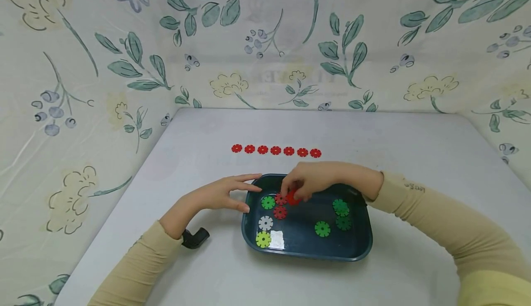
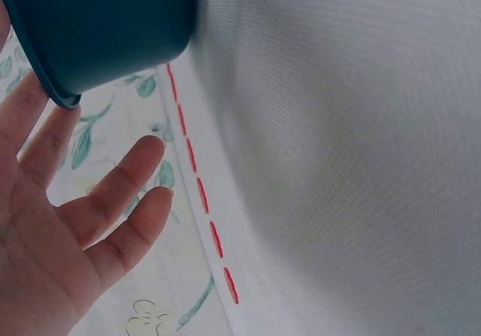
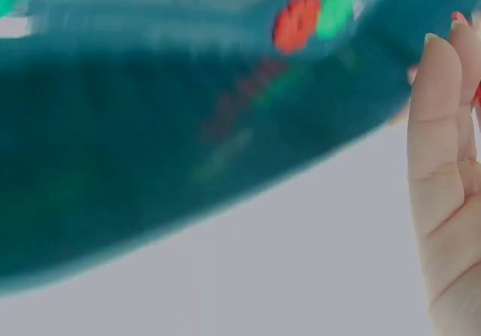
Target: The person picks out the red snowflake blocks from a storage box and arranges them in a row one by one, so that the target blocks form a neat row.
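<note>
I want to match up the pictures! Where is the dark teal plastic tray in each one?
Head view: the dark teal plastic tray sits low in the middle, on the grey table.
Left wrist view: its outer wall fills the top left corner, above the left hand.
Right wrist view: blurred, it covers the upper left, beside the right hand.
Shared landmark: the red flower-shaped discs, inside the tray.

The tray sits on the bench, with a row of discs behind it. More discs lie in the tray. A clamp-like object lies just left of the tray.
</note>
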{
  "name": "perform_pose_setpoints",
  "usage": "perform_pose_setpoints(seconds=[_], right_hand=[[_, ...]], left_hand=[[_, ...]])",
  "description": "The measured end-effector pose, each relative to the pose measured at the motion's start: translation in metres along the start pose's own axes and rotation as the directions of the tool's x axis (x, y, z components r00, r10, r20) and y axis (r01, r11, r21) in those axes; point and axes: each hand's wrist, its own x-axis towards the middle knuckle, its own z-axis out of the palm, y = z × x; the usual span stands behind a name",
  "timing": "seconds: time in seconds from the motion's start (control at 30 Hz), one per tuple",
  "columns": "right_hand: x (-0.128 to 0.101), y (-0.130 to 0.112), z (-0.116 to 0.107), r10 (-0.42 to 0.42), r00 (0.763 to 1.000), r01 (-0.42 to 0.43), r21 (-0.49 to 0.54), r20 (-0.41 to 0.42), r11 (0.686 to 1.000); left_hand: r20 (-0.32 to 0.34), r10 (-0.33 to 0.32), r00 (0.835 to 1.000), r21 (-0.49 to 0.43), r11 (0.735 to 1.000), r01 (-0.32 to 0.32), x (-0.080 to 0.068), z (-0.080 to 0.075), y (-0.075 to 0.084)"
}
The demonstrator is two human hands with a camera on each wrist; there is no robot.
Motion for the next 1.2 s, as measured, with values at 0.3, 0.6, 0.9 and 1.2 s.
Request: perform_pose_setpoints(seconds=[0.3, 0.6, 0.9, 1.2], right_hand=[[-0.022, 0.038, -0.048, 0.165, 0.937, -0.076, 0.281, -0.309, 0.957], [-0.029, 0.093, -0.058, 0.355, 0.820, -0.137, 0.449, -0.449, 0.883], [-0.027, 0.141, -0.046, 0.467, 0.781, -0.230, 0.504, -0.415, 0.832], [-0.023, 0.164, -0.037, 0.551, 0.744, -0.338, 0.498, -0.378, 0.798]], left_hand=[[-0.005, -0.010, 1.000, 0.018, 1.000, 0.010, 0.000, 0.002, -0.002], [-0.007, -0.006, 1.000, 0.021, 1.000, 0.006, 0.000, 0.001, -0.001], [-0.002, -0.014, 1.000, 0.019, 1.000, 0.014, -0.001, 0.001, -0.001], [-0.006, -0.002, 1.000, 0.033, 0.999, 0.002, 0.000, 0.001, -0.002]])
